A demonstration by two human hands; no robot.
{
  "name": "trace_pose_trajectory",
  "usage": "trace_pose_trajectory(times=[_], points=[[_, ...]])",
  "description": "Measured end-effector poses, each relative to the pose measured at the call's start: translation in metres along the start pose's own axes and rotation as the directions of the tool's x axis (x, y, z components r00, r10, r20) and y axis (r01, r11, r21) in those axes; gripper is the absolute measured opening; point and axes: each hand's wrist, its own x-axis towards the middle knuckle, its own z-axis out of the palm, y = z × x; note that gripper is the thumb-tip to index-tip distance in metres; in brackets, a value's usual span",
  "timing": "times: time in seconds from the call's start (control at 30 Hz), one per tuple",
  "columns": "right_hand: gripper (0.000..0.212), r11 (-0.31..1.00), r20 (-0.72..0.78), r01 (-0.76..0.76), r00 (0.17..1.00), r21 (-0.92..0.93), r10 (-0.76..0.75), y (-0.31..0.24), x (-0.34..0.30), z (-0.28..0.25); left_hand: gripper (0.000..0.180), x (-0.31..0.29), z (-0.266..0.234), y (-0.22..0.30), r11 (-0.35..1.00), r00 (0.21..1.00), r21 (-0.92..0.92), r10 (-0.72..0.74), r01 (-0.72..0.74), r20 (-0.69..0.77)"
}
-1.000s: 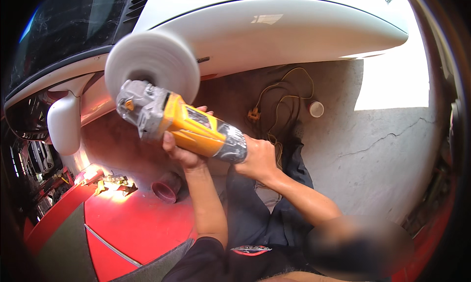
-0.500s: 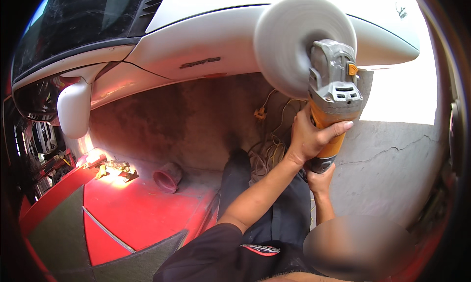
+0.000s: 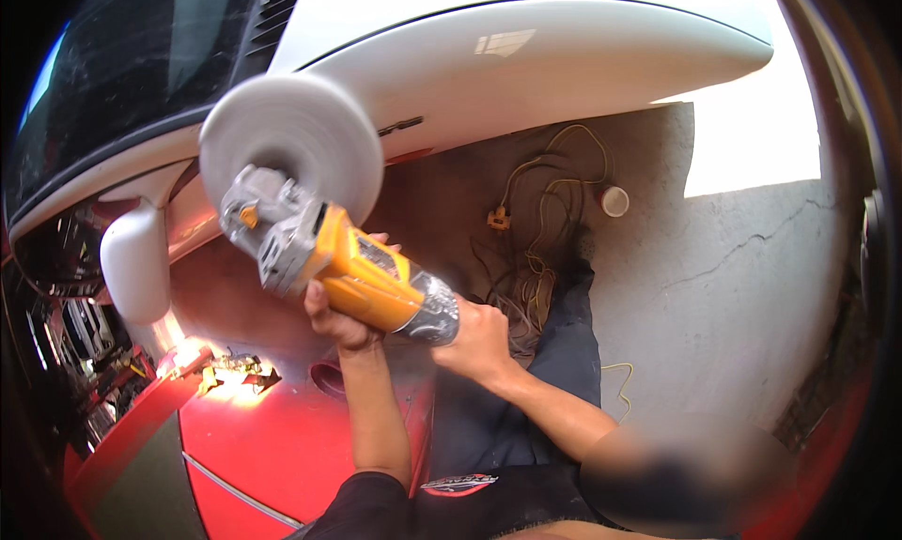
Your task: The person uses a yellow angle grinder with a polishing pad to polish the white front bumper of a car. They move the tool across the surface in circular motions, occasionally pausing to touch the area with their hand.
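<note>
Both hands hold a yellow and grey angle polisher (image 3: 371, 282), tilted with its head toward the upper left. My left hand (image 3: 340, 316) wraps under the yellow body just behind the metal head, some fingers hidden beneath it. My right hand (image 3: 477, 338) grips the dark, dusty rear end. The large round white pad (image 3: 310, 131) is blurred as if spinning. It overlaps the white car's side panel (image 3: 451, 94) near the windscreen; whether pad and paint touch, I cannot tell.
A white side mirror (image 3: 136, 263) juts out at left. Below lies a red panel (image 3: 254, 437) with a dark red cup-like container (image 3: 329, 378) and a brightly lit object (image 3: 235, 376). Yellow and brown cords (image 3: 540, 258) tangle on the floor beside a white-topped round can (image 3: 614, 201).
The polisher has swung from the upper right to the left along the car's side, both hands still on it. The floor cords and the round can have come into view.
</note>
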Motion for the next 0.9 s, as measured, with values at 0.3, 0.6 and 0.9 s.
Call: trace_pose_trajectory(times=[0.3,0.6,0.9], points=[[0.033,0.994,-0.050,-0.047,0.997,0.097,0.052,0.059,0.003,-0.074,0.090,-0.010,0.070,-0.066,0.993,0.985,0.080,-0.101,0.090,0.138],[0.032,0.884,-0.278,-0.113,0.924,0.453,0.261,0.169,0.013,-0.264,0.043,-0.003,0.325,-0.203,0.951,0.915,0.305,-0.168,0.053,0.366],[0.017,0.813,-0.302,-0.188,0.863,0.551,0.404,0.302,0.047,-0.428,0.087,-0.008,0.523,-0.340,0.677,0.921,0.736,-0.287,0.001,0.263]])
